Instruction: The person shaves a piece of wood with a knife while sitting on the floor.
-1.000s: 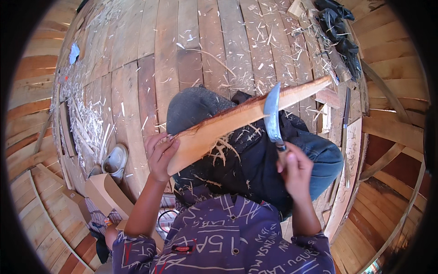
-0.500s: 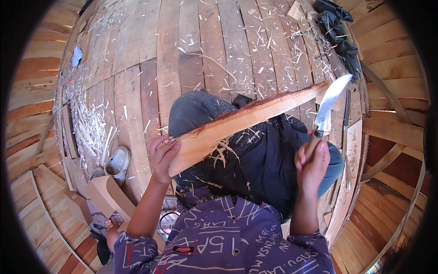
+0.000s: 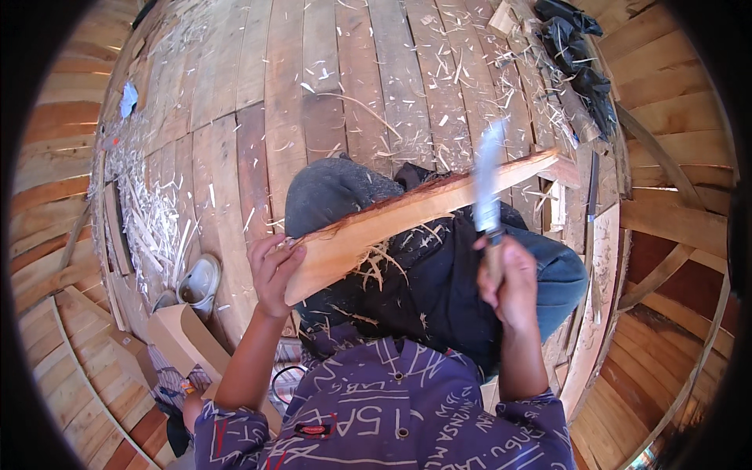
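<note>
A long tapered plank [image 3: 392,225], pale on its cut face and with dark rough bark along its far edge, lies slanted across my lap. Its wide near end is gripped by my left hand [image 3: 274,270], fingers over the top. My right hand [image 3: 509,278] is wrapped round the wooden handle of a large knife [image 3: 487,176]. The blade points up and away, smeared by motion, and overlaps the plank's narrower right part in view; whether it touches the wood I cannot tell. Thin curled shavings [image 3: 380,266] cling by the plank's lower edge and on my dark trousers.
Wood shavings [image 3: 145,219] are heaped on the plank floor [image 3: 251,157] at left and scattered ahead. A clog [image 3: 200,283] and a cardboard box [image 3: 184,337] stand at my left. Black plastic [image 3: 583,70] lies far right. Slatted wooden walls rise on both sides.
My right hand has swung the knife leftward, from beyond the plank's far tip to across its right part. My left hand and the plank have barely moved.
</note>
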Demonstrator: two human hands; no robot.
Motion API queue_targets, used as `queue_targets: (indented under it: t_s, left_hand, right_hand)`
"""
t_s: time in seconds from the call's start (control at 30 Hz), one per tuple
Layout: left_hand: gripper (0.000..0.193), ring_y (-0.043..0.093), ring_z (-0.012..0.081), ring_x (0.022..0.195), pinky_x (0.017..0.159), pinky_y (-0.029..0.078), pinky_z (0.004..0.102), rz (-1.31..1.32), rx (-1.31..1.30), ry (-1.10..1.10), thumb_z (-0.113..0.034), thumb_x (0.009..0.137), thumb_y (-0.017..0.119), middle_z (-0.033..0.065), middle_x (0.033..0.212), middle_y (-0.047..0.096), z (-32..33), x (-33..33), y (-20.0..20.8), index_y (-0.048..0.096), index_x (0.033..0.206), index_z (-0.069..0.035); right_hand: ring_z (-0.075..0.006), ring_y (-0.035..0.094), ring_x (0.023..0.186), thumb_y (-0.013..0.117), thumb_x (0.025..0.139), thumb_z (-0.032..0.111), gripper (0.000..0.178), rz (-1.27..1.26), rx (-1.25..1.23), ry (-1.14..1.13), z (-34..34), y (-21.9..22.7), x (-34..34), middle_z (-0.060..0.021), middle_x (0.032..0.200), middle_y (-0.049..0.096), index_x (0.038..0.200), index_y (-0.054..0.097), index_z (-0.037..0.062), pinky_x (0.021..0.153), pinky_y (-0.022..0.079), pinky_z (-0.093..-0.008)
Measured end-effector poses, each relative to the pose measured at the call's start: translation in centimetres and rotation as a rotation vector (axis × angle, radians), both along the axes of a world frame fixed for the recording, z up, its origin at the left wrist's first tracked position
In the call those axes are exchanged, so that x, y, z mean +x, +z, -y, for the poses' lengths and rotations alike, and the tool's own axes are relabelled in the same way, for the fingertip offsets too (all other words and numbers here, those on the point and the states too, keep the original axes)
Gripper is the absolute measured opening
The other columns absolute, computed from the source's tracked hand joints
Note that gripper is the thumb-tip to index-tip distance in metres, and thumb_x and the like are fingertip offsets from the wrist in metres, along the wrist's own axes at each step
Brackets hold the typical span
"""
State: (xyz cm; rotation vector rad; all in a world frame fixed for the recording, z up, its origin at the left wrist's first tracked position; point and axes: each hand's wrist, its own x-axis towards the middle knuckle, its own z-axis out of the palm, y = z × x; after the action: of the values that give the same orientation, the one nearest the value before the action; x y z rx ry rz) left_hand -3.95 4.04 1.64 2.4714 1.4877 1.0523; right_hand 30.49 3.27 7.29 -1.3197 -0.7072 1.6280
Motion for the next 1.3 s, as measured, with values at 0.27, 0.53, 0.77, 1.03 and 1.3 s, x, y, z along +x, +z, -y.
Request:
queue_targets:
  t_s: [0.27, 0.53, 0.77, 1.03, 1.3]
  left_hand:
    - [0.028, 0.056, 0.0298, 0.098, 0.087, 0.042, 0.0422, 0.003, 0.023, 0.021, -0.008, 0.065, 0.068, 0.0081, 0.092, 0.062, 0.1, 0.0, -0.5, 0.070, 0.093, -0.004]
    - [0.028, 0.057, 0.0283, 0.098, 0.087, 0.041, 0.0422, 0.010, 0.009, 0.020, -0.007, 0.066, 0.067, 0.0073, 0.091, 0.063, 0.0, 0.1, -0.3, 0.071, 0.093, -0.004]
    - [0.030, 0.056, 0.0318, 0.100, 0.088, 0.043, 0.0436, -0.002, 0.002, -0.001, -0.008, 0.065, 0.068, 0.0091, 0.090, 0.061, -0.1, -0.3, -0.5, 0.068, 0.095, -0.003]
    - [0.030, 0.056, 0.0319, 0.099, 0.088, 0.043, 0.0432, -0.015, 0.006, 0.000, -0.008, 0.065, 0.069, 0.0095, 0.090, 0.061, -0.1, -0.2, -0.4, 0.068, 0.095, -0.003]
    - [0.029, 0.056, 0.0330, 0.101, 0.088, 0.045, 0.0417, 0.004, 0.009, 0.000, -0.007, 0.066, 0.069, 0.0104, 0.088, 0.061, -0.2, -0.3, -0.7, 0.067, 0.094, -0.002]
  right_hand:
    - [-0.0050, 0.040, 0.047, 0.046, 0.098, 0.024, 0.030, 0.153, 0.038, 0.130, 0.8, -0.8, -2.1, 0.0000, 0.058, 0.043, 0.110, 0.058, -0.0006, 0.044, 0.031, -0.0198]
    - [-0.0035, 0.035, 0.039, 0.037, 0.100, 0.036, 0.042, 0.099, 0.043, 0.084, 0.1, -0.9, -0.6, 0.0004, 0.052, 0.044, 0.104, 0.057, -0.0002, 0.035, 0.024, -0.0191]
    - [-0.0040, 0.039, 0.053, 0.046, 0.099, 0.026, 0.030, 0.202, 0.150, 0.104, 1.5, -1.7, -3.7, 0.0017, 0.065, 0.045, 0.106, 0.057, 0.0000, 0.042, 0.030, -0.0201]
    - [-0.0043, 0.030, 0.038, 0.036, 0.100, 0.041, 0.045, -0.343, -0.156, 0.131, 0.6, -1.3, -0.9, 0.0012, 0.052, 0.040, 0.105, 0.055, 0.0012, 0.035, 0.022, -0.0199]
    - [-0.0038, 0.037, 0.051, 0.045, 0.099, 0.024, 0.029, 0.127, 0.114, 0.113, 1.7, -1.4, -4.1, 0.0029, 0.062, 0.042, 0.109, 0.057, -0.0010, 0.043, 0.029, -0.0201]
